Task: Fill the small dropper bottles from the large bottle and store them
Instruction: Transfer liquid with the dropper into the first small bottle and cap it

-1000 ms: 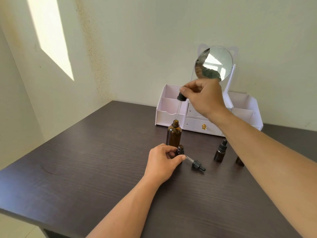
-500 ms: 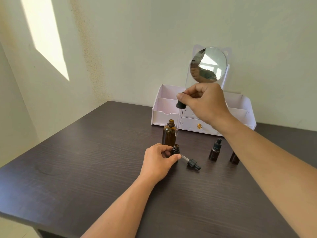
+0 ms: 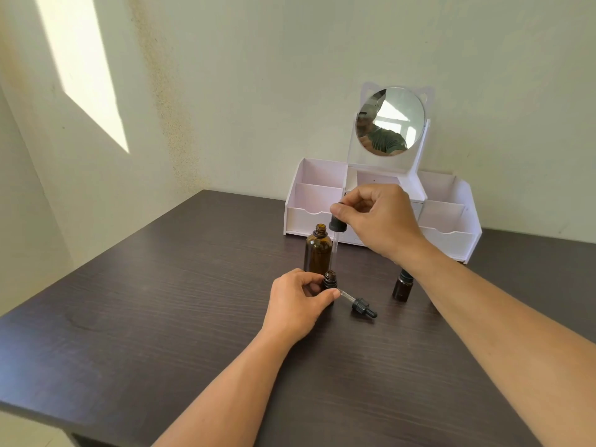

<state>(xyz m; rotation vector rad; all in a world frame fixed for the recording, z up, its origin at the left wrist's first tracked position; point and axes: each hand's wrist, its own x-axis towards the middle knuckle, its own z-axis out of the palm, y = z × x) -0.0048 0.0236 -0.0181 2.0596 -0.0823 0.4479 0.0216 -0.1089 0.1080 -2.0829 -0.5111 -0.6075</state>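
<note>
Head cam view: the left hand (image 3: 295, 306) is curled around a small open dropper bottle (image 3: 330, 281) standing on the dark wood-grain desk (image 3: 161, 317), thumb and fingers pinching it on both sides. Right above it, the right hand (image 3: 377, 221) pinches the black bulb of a long dropper (image 3: 337, 235), with the glass tube hanging straight down and its tip just over the small bottle's mouth. The big amber bottle (image 3: 318, 253) stands uncapped right behind the small one, just left of the tube.

A small dropper cap (image 3: 359, 306) lies on its side on the desk just to the right of the left thumb, close to touching it. Another small bottle (image 3: 402, 287) stands farther right, partly hidden under the right forearm, so I can't see its top well.

At the back sits a white organizer (image 3: 451, 221) with open compartments and a round mirror (image 3: 389, 121) on top.

No labels or writing readable on any of the bottles, they look like plain glass.
</note>
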